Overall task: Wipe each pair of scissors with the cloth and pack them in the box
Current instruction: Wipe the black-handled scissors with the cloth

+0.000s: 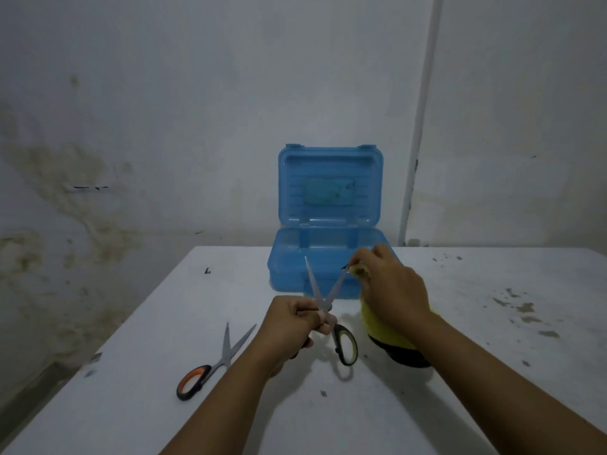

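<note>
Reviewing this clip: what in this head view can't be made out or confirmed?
- Box floor: hidden by its front wall and the right hand.
- Second handle of the green scissors: covered by the left hand.
- Tip of the right blade: wrapped in the yellow cloth.
- Second handle of the orange scissors: behind the left forearm.
- Label in the box lid: too blurred to read.

The box (315, 270) sits at the table's (164, 405) far edge, lid up. One pair of scissors (210, 362) lies left of the hands, toward the near-left.

Green-handled scissors (328, 300) open; blue box (328, 257) open.
</note>
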